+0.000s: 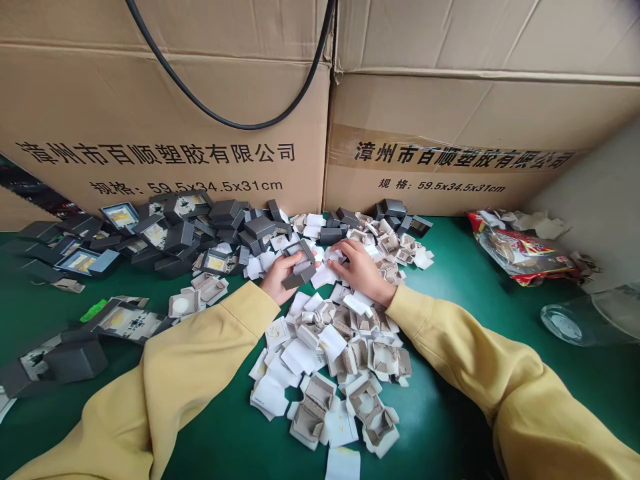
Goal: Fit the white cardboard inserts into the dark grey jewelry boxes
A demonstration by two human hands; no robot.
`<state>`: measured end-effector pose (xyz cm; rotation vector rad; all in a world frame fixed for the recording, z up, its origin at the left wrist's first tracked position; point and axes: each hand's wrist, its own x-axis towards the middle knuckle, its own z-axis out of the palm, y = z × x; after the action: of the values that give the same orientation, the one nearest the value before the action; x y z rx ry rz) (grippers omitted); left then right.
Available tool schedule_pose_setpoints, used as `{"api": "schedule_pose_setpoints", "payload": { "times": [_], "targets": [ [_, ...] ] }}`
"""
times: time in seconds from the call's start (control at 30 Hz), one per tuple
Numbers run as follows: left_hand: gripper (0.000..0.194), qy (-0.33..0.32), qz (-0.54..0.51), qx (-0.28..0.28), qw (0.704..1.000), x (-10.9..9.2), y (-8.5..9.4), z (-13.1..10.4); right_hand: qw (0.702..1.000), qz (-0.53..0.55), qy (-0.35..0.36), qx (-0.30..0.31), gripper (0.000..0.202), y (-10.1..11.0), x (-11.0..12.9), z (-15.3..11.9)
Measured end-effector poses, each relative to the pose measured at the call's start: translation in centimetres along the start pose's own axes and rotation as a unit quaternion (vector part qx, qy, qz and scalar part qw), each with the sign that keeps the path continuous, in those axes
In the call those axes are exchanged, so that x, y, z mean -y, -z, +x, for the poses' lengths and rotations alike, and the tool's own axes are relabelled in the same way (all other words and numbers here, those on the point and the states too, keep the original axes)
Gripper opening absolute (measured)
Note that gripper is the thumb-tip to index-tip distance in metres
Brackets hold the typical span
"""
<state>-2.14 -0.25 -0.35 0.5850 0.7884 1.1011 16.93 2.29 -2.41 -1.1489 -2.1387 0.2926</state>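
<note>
My left hand (pixel 281 275) is closed on a small dark grey box (pixel 299 272), which is tilted with its hollow inside facing up. Just to its right, my right hand (pixel 361 268) has its fingers bent and drawn together over white pieces. Whatever lies between those fingertips is too small to make out. Around and below both hands spreads a heap of white folded card inserts (pixel 310 347), some flat, others opened into little trays with grey insides.
Many dark grey boxes (pixel 175 237) pile up at the back left, with more at the left front. Cardboard cartons (pixel 200 120) wall off the far side, under a hanging black cable (pixel 240 125). On the right are a red snack bag (pixel 525 250) and a clear cup (pixel 590 317).
</note>
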Motion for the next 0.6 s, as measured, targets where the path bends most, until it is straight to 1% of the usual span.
{"api": "schedule_pose_setpoints", "payload": {
  "times": [0.13, 0.2, 0.27, 0.37, 0.47, 0.6],
  "targets": [
    [0.015, 0.004, -0.004, 0.002, 1.0, 0.1, 0.1, 0.0, 0.999, 0.036, -0.024, 0.0, 0.04, -0.2, -0.5, 0.1],
    [0.016, 0.007, -0.002, 0.003, 1.0, 0.1, 0.2, 0.0, 0.997, 0.058, -0.042, 0.0, 0.046, -0.1, -0.6, 0.2],
    [0.017, 0.008, 0.004, 0.006, 1.0, 0.1, 0.3, 0.1, 0.995, 0.079, -0.059, -0.009, 0.046, 0.0, -0.6, 0.2],
    [0.017, 0.009, 0.019, 0.006, 1.0, 0.1, 0.3, 0.1, 0.99, 0.111, -0.073, -0.039, 0.041, 0.3, -0.2, 0.2],
    [0.02, 0.003, 0.039, 0.014, 0.999, 0.2, 0.2, 0.2, 0.988, 0.119, -0.056, -0.079, 0.038, 0.6, 0.3, 0.2],
    [0.026, -0.01, 0.05, 0.026, 0.998, 0.5, 0.2, 0.2, 0.988, 0.1, -0.002, -0.114, 0.038, 1.1, 0.9, 0.0]
  ]
}}
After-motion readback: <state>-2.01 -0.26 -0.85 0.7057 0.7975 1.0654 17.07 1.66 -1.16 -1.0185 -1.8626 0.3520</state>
